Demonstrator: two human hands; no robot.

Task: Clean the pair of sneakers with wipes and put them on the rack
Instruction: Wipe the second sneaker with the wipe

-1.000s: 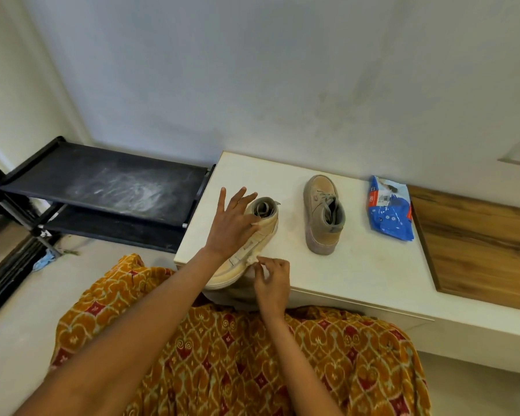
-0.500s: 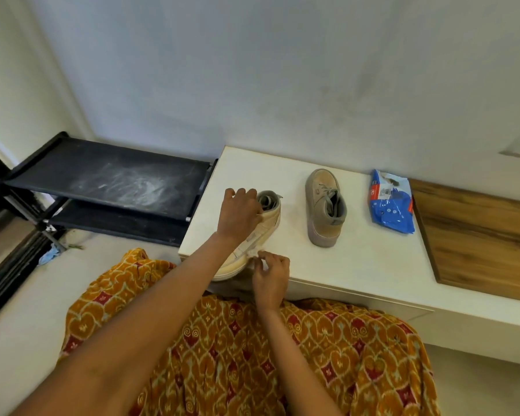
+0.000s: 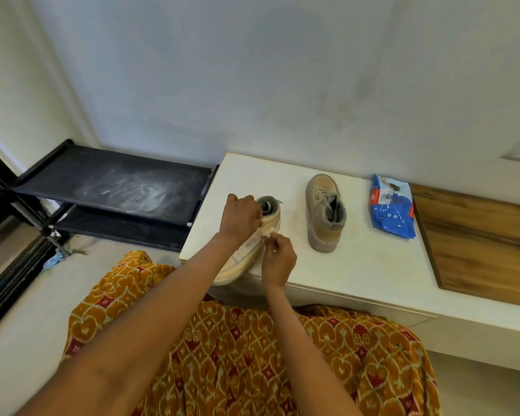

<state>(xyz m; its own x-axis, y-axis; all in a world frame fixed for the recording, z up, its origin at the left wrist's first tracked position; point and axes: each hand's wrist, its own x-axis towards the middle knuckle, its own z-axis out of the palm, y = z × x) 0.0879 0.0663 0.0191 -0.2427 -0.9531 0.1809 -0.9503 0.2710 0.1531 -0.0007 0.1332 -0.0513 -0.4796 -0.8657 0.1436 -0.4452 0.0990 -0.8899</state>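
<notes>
A beige sneaker (image 3: 246,259) lies tipped on its side at the front left of the white counter (image 3: 367,265), its toe past the edge. My left hand (image 3: 240,219) is closed over its heel and collar. My right hand (image 3: 278,261) pinches a small white wipe (image 3: 267,232) against the sneaker's side. The second sneaker (image 3: 324,214) stands upright to the right, untouched. A blue wipes pack (image 3: 392,211) lies farther right. The black shoe rack (image 3: 114,190) stands left of the counter.
A wooden panel (image 3: 481,244) covers the counter's right part. The rack's top shelf is dusty with white smears; a lower shelf shows beneath. A bluish scrap (image 3: 53,261) lies on the floor by the rack's leg. My patterned orange garment fills the foreground.
My left hand went from spread fingers over the sneaker to a closed grip on its heel. My right hand rose along the sneaker's side, bringing the wipe up toward the left hand.
</notes>
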